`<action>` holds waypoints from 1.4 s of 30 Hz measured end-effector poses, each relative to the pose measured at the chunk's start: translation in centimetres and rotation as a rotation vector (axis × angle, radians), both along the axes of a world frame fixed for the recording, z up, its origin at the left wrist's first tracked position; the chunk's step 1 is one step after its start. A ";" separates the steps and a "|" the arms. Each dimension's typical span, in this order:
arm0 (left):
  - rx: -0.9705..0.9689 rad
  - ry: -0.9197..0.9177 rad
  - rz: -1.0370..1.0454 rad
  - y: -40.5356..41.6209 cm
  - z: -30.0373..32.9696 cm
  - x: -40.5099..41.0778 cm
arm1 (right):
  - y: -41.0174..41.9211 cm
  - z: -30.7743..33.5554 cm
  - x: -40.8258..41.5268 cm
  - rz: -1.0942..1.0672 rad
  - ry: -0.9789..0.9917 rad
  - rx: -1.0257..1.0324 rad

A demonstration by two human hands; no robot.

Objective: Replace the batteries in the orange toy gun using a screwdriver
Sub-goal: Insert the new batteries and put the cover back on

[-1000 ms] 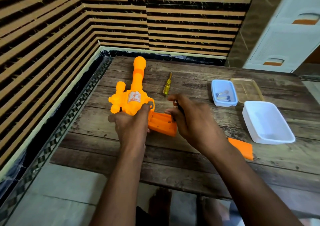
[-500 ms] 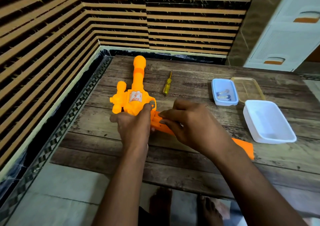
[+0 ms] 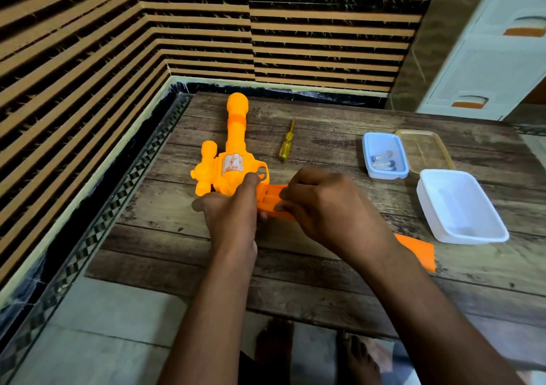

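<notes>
**Ana:** Where is the toy gun (image 3: 233, 160)?

**Ben:** It lies flat on the wooden counter (image 3: 325, 266). The left hand (image 3: 233, 216) is curled around its back end, just behind the trigger. The right hand (image 3: 328, 207) is right beside it, with its fingers (image 3: 283, 194) bent onto the open grip (image 3: 271, 200). I can't tell if that hand holds anything small.

**Ana:** What else is near the gun?

**Ben:** Nearer to us than the gun, on its right side, lies one flat orange cover (image 3: 419, 250), partly under the right arm. Well to the right of the gun sits one big white tub (image 3: 461, 207). A bit farther sits one small blue tub (image 3: 384, 154) with two or three batteries (image 3: 384, 161) inside; they are too blurry to count. One clear lid (image 3: 425, 148) lies just beside it. One yellow screwdriver (image 3: 285, 145) lies just right of the gun's barrel.

**Ana:** Any words to read?

**Ben:** The gun has one sticker (image 3: 232, 163), but it is too blurry to read.
</notes>
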State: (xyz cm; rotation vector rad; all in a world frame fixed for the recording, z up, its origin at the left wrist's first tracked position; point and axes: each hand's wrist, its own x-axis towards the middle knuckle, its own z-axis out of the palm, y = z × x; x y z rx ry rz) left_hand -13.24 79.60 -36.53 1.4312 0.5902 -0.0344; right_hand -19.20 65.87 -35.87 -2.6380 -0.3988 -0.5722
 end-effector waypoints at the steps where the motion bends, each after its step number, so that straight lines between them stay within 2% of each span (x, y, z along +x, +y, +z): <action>1: -0.034 0.008 0.006 0.0 0.0 0.0 | 0.0 -0.1 0.0 0.004 -0.010 0.022; 5: -0.160 0.032 -0.008 -0.2 -0.1 0.1 | 0.0 0.0 -0.1 -0.027 -0.085 0.109; 11: -0.288 0.054 0.018 -0.5 0.7 -0.3 | 1.1 0.1 -0.2 -0.127 -0.190 0.112; 13: -0.299 0.065 0.025 -0.5 0.9 -0.2 | 1.3 0.4 -0.4 -0.135 -0.216 0.208; 15: -0.293 0.072 0.028 -0.5 1.0 -0.2 | 1.6 1.1 -0.8 -0.195 -0.209 0.463; 16: -0.289 0.078 0.029 -0.5 0.9 -0.1 | 1.8 1.6 -1.0 -0.249 -0.170 0.668; 18: -0.280 0.096 0.032 -0.4 0.9 -0.1 | 1.9 2.2 -0.9 -0.340 -0.027 1.227; 20: -0.276 0.101 0.028 -0.4 0.9 -0.2 | 1.2 2.3 -0.6 -0.414 0.207 1.747; 22: -0.264 0.096 0.019 -0.5 0.8 -0.2 | 0.2 2.1 -0.5 -0.489 0.441 2.053; 24: -0.249 0.096 0.010 -0.5 0.7 -0.1 | -0.4 1.8 -0.4 -0.495 0.549 2.207; 29: -0.225 0.074 0.013 -0.4 0.4 0.0 | -1.3 1.3 -0.2 -0.397 0.638 2.292; 32: -0.224 0.061 0.003 -0.4 0.3 0.1 | -1.7 0.7 -0.1 -0.358 0.650 2.246; 37: -0.212 0.057 -0.001 -0.4 0.2 0.2 | -2.2 0.4 -0.2 -0.421 0.652 1.939; 40: -0.204 0.052 -0.008 -0.4 0.1 0.2 | -2.1 0.5 -0.3 -0.459 0.586 1.746; 42: -0.201 0.049 -0.013 -0.3 0.0 0.3 | -2.0 0.5 -0.2 -0.451 0.527 1.698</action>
